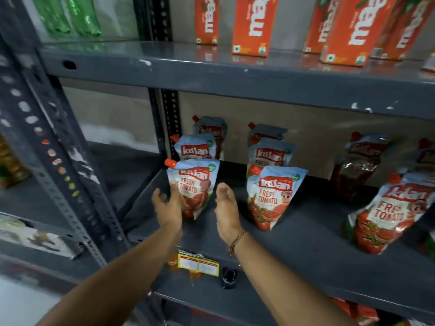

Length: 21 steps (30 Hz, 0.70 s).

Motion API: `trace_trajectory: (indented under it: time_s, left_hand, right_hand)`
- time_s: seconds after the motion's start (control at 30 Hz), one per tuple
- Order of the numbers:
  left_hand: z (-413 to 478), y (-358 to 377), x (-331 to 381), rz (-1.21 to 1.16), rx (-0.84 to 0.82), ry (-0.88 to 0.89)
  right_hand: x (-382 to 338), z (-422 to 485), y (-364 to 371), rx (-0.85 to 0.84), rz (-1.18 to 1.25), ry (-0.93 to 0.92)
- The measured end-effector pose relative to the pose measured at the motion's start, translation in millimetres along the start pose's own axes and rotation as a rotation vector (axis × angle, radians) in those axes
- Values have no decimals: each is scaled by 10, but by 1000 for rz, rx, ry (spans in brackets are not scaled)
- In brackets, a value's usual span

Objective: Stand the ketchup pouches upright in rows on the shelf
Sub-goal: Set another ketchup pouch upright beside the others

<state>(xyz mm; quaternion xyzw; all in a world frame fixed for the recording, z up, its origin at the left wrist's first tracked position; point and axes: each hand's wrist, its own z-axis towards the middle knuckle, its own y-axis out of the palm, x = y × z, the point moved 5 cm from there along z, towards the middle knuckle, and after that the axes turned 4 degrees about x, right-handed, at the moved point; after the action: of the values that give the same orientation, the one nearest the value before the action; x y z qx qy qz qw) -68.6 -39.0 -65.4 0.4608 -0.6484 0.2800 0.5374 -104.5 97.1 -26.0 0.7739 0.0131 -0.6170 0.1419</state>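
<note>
Kissan ketchup pouches stand upright on the grey metal shelf [294, 243] in rows running front to back. The left row's front pouch [196, 184] has an orange cap at its top left, with two more behind it. A middle row is led by another pouch [273, 196]. At the right, a front pouch [388, 212] leans slightly. My left hand [168, 205] is open with its fingertips against the left front pouch's lower left side. My right hand [226, 208] is open just right of that pouch, palm facing it, apart from it.
Orange Maaza cartons [250, 24] stand on the shelf above, green bottles [70, 15] at upper left. A perforated upright post [54, 161] rises at the left. A yellow price label [199, 264] hangs on the shelf's front edge. More goods sit on the lower shelf.
</note>
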Motion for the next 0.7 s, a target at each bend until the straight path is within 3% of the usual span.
trace_trajectory:
  time_s: [0.13, 0.53, 0.7]
  left_hand:
    - [177, 61, 104, -17, -228, -48]
    - [228, 76, 143, -38, -196, -70]
    - [132, -12, 97, 15, -37, -17]
  right_hand:
    - [-9, -52, 177, -116, 153, 112]
    - [99, 51, 225, -168, 173, 104]
    - [237, 182, 53, -55, 38, 154]
